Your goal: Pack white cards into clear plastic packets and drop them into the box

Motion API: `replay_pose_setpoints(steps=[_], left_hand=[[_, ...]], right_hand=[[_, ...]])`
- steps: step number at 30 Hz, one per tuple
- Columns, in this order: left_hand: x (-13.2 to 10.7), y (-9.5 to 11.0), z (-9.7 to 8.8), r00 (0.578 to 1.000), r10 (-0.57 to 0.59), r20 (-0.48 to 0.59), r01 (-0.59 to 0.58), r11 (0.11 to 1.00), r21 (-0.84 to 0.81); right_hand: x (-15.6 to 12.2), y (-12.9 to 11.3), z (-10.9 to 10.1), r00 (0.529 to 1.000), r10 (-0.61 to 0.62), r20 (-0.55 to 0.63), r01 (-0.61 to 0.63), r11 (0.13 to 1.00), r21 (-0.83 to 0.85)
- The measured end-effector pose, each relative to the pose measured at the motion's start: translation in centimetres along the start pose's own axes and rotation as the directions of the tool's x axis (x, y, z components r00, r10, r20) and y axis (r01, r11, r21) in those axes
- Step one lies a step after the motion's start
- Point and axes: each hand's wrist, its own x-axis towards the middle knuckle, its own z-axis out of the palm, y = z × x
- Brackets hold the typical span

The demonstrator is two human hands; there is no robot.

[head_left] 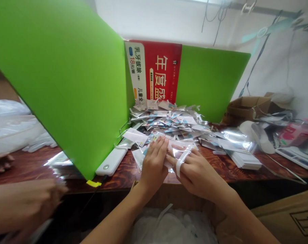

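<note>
My left hand (154, 162) lies flat, fingers stretched out, on a small clear plastic packet (174, 149) at the front of a wooden table (118, 176). My right hand (194, 169) meets it from the right, fingers closed on the same packet, with a white strip (181, 162) across its fingers. Just behind them rises a heap of small packaged cards in clear sleeves (169, 122).
Green dividers (67, 78) wall the space left and back, with a red poster (159, 73) between. A white flat device (111, 161) lies by the left divider. Clear bags, white cards (242, 159) and cardboard boxes (247, 106) sit right. Another person's hand (24, 200) is at lower left.
</note>
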Motion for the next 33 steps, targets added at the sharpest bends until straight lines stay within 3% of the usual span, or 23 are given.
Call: replay_pose_setpoints(steps=[4,9,11,13,15,17,21,24,26,29,33], left_hand=[[-0.2,0.2,-0.2,0.998,0.02,0.065,-0.023,0.999,0.037],[-0.9,0.3,-0.9,0.991,0.06,0.121,-0.058,0.998,-0.021],[-1.0,0.6,-1.3,0.996,0.009,0.092,0.0,0.995,-0.098],[-0.9,1.1,-1.6,0.993,-0.089,0.078,0.104,0.97,-0.221],[-0.5,1.8,-2.0,0.971,-0.203,0.129,0.237,0.893,-0.382],[-0.1,2.6,-2.3,0.931,-0.286,0.226,0.364,0.764,-0.532],[0.7,3.8,-2.8,0.858,-0.358,0.369,0.512,0.524,-0.681],[1.1,4.1,-2.5,0.814,-0.398,0.422,0.572,0.423,-0.703],[1.3,4.1,-2.0,0.802,-0.423,0.422,0.587,0.427,-0.688],[1.2,4.0,-1.1,0.811,-0.409,0.417,0.583,0.516,-0.628],[0.8,4.0,-0.6,0.813,-0.322,0.485,0.566,0.632,-0.529]], right_hand=[[0.2,0.4,0.4,0.998,0.006,0.058,-0.008,1.0,0.03],[1.0,0.9,1.8,0.999,-0.048,0.004,0.047,0.994,0.098],[1.3,0.9,2.3,0.997,-0.054,-0.062,0.06,0.993,0.1],[1.3,0.8,2.4,0.977,-0.036,-0.209,0.057,0.994,0.093],[1.1,0.6,2.1,0.93,-0.018,-0.366,0.053,0.995,0.086],[0.9,0.5,1.4,0.901,0.005,-0.433,0.04,0.995,0.094],[0.4,0.5,0.1,0.92,0.087,-0.383,-0.026,0.987,0.161],[0.0,0.5,-0.1,0.939,0.148,-0.31,-0.101,0.981,0.164],[-0.3,0.5,0.1,0.919,0.211,-0.332,-0.192,0.977,0.09],[-0.5,0.6,0.7,0.892,0.272,-0.362,-0.303,0.953,-0.031],[-0.9,1.0,1.4,0.927,0.256,-0.275,-0.292,0.951,-0.099]])
